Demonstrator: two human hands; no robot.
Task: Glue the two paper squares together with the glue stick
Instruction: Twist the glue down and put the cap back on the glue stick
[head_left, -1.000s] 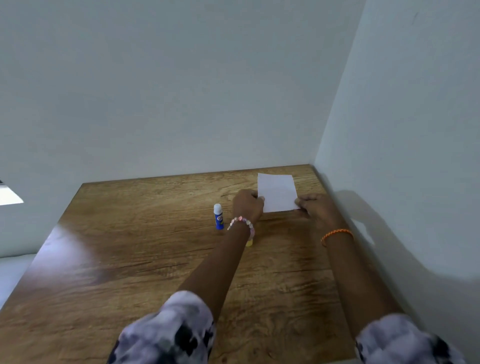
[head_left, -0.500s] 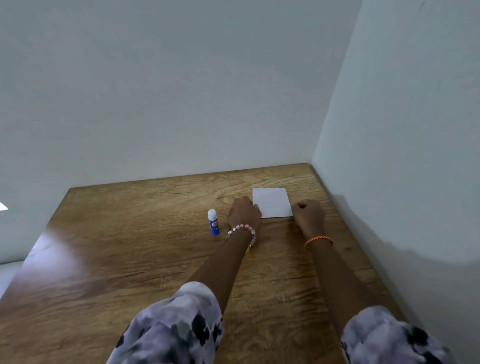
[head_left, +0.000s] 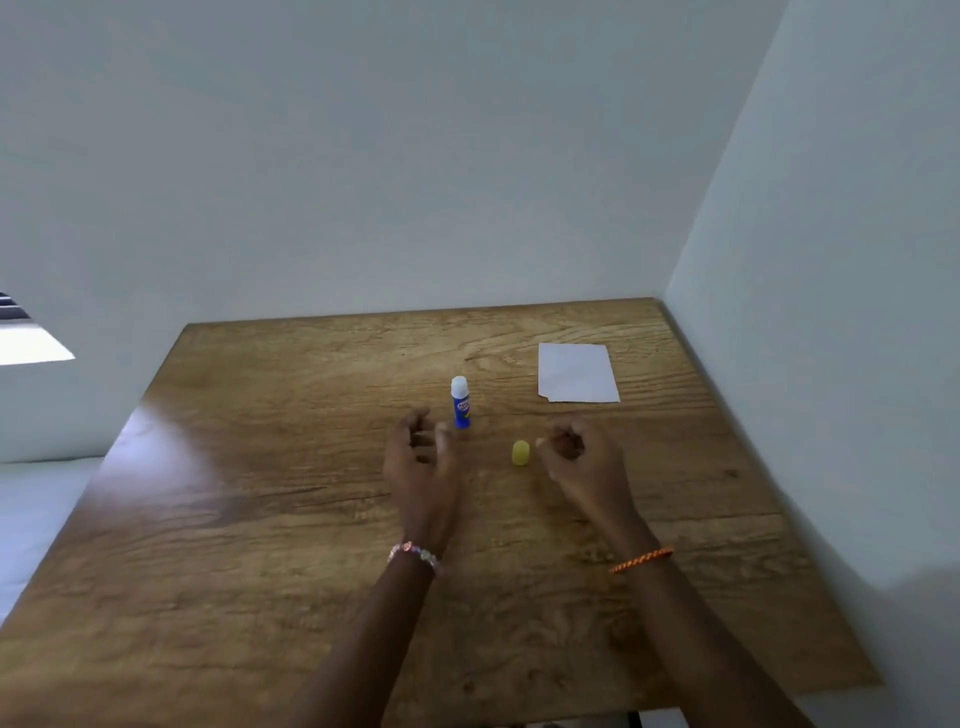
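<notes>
The white paper squares (head_left: 577, 372) lie stacked flat on the wooden table (head_left: 260, 519) at the far right, a second edge showing at the lower left corner. A blue glue stick (head_left: 460, 402) stands upright, uncapped, its white tip up. Its yellow cap (head_left: 520, 453) rests on the table between my hands. My left hand (head_left: 422, 457) hovers just left of and below the glue stick, fingers loosely curled and apart, holding nothing. My right hand (head_left: 582, 457) is right of the cap, fingers curled in, empty.
Pale walls close the table in at the back and on the right (head_left: 831, 312). A bright window patch (head_left: 31, 343) shows at the far left. A white surface (head_left: 31, 509) lies beyond the table's left edge.
Both hands have let go of the paper and drawn back toward me. The paper now lies flat on the table. The yellow cap, hidden before by my left wrist, is in view.
</notes>
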